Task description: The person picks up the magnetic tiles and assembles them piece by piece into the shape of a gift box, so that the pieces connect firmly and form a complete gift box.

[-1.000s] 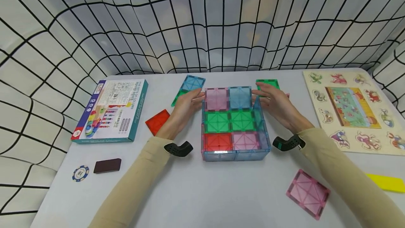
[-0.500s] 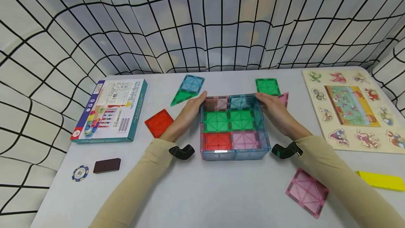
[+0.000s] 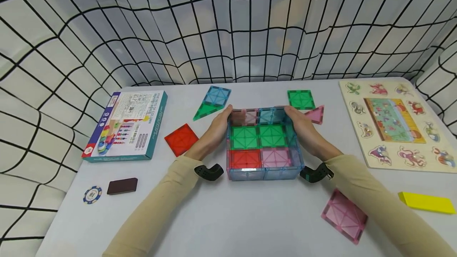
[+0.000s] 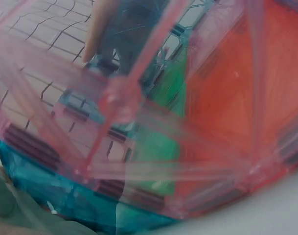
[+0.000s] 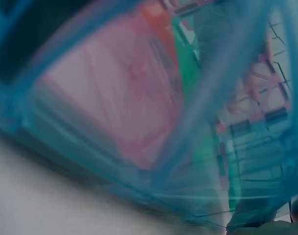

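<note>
An open-topped box of translucent magnetic tiles [image 3: 246, 174] stands mid-table, its floor made of green, red, pink and blue squares. Its far wall, one pink and one blue tile, is upright. My left hand [image 3: 214, 132] holds the far left corner, while my right hand [image 3: 303, 132] grips the far right corner. Fingers behind the far wall are partly hidden. Through the blurred pink side wall [image 4: 122, 98], the left wrist view shows the red and green floor. In the right wrist view a blue side wall [image 5: 217, 88] fills the foreground, with the pink floor tile [image 5: 119, 83] beyond.
Loose tiles lie around: red [image 3: 181, 139], blue [image 3: 217, 95], green [image 3: 301, 99], a pink triangle [image 3: 315, 114] and a pink square [image 3: 345, 215]. A boxed game [image 3: 125, 124], poker chip [image 3: 92, 194], dark block [image 3: 122, 186], puzzle board [image 3: 396, 156] and yellow block [image 3: 426, 202] flank them.
The far wall's pink and blue tiles have swung upright from a backward lean. Both hands have come in from beside the box to its far corners and hold it there.
</note>
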The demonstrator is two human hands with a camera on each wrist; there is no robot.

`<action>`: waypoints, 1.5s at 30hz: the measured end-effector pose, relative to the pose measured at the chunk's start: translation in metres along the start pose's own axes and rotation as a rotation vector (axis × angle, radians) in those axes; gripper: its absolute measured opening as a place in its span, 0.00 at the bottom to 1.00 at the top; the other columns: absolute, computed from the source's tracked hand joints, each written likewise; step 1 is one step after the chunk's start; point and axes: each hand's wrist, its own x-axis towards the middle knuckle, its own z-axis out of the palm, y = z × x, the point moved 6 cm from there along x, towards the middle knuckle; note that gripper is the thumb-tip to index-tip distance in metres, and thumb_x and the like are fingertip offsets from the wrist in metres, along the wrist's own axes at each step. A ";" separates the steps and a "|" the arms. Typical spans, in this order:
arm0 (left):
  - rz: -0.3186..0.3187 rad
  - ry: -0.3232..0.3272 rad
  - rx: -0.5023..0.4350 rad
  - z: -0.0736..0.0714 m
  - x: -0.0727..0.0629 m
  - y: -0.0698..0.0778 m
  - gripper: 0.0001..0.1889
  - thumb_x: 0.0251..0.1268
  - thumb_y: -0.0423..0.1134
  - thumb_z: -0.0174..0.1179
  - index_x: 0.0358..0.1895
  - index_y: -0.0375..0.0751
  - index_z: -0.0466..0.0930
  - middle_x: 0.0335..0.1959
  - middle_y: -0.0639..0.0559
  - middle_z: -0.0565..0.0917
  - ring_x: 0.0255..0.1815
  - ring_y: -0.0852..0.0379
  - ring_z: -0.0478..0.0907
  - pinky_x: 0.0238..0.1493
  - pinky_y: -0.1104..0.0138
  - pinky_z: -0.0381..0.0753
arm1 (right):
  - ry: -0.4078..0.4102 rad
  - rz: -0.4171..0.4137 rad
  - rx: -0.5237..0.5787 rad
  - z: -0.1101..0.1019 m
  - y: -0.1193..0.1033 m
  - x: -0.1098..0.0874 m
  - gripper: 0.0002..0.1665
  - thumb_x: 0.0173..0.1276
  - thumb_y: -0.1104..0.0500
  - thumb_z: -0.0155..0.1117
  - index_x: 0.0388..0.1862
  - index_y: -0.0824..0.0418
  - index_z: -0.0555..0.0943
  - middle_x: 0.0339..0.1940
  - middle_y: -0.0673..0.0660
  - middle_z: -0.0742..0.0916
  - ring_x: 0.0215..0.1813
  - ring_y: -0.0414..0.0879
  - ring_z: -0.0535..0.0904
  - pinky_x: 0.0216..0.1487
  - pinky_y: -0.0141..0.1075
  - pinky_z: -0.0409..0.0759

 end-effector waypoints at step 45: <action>0.351 -0.057 0.755 -0.012 -0.002 0.063 0.14 0.75 0.34 0.64 0.59 0.38 0.87 0.53 0.46 0.90 0.51 0.50 0.87 0.54 0.58 0.86 | -0.312 -0.442 -0.847 -0.004 -0.071 0.026 0.22 0.76 0.59 0.68 0.67 0.60 0.83 0.64 0.58 0.87 0.66 0.54 0.81 0.66 0.55 0.79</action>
